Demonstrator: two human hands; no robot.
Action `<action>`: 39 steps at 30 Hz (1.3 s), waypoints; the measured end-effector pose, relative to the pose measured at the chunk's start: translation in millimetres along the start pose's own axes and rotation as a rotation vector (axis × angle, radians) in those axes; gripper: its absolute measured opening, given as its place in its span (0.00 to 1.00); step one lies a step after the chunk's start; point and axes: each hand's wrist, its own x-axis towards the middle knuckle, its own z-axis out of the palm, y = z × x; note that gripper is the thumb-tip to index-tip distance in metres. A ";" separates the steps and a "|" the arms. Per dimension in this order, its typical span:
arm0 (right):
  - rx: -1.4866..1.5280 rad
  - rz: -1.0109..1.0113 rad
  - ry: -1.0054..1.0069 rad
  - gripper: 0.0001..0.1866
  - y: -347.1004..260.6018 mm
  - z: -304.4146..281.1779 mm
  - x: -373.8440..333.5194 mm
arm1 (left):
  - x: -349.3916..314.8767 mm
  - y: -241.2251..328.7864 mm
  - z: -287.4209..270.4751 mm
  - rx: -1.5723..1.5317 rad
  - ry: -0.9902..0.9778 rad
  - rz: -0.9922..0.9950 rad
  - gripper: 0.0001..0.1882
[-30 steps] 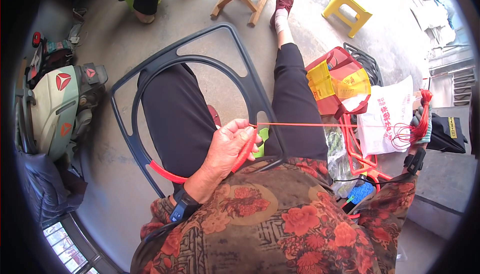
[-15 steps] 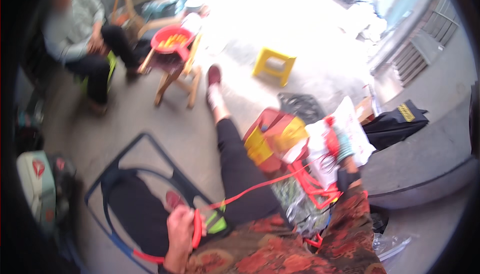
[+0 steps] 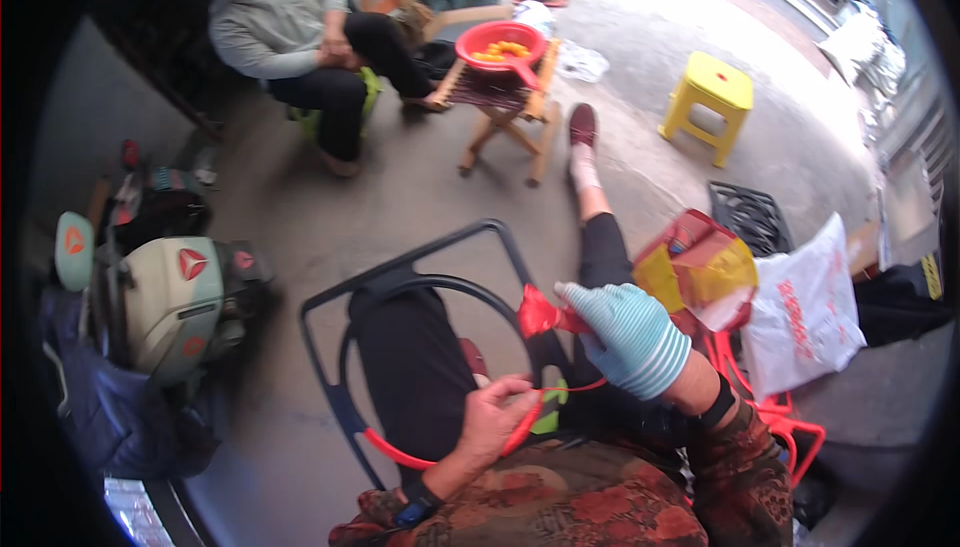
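A black frame (image 3: 400,263) with a round ring inside it lies across my lap. The near part of the ring is wrapped in a red strip (image 3: 388,449). My bare left hand (image 3: 492,417) pinches the ring's near right side, where the wrapping stops. From there a thin length of the strip runs right, toward my right hand. My right hand (image 3: 622,335), in a striped teal and white glove, is closed around a crumpled red bundle (image 3: 540,313) just above the ring's right side. Part of that bundle is hidden by the glove.
Ahead, a person (image 3: 290,27) sits beside a wooden folding stool (image 3: 540,132) bearing a red basket (image 3: 466,47) of orange pieces. A yellow stool (image 3: 712,92) stands far right. Bags, including a white plastic one (image 3: 805,312), lie right. A pale scooter (image 3: 175,292) is at left.
My right hand has come from far right to beside the ring, so the stretched red strip is now short. My left hand stays on the ring. The view has swung left.
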 end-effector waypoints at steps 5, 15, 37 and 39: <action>-0.488 -0.427 -0.308 0.17 -41.7 43.4 54.4 | 2.1 7.2 3.8 0.058 0.036 -0.100 0.12; -0.297 -0.438 -0.107 0.18 -44.3 49.2 43.6 | -5.6 9.8 -9.3 0.187 -0.144 0.014 0.20; 1.297 0.615 0.242 0.19 -16.4 23.0 -86.0 | -2.9 22.6 2.0 -0.413 -0.359 -0.245 0.09; 1.141 0.588 0.321 0.18 -9.5 33.4 -85.8 | -1.1 21.9 3.9 -0.461 -0.367 -0.267 0.09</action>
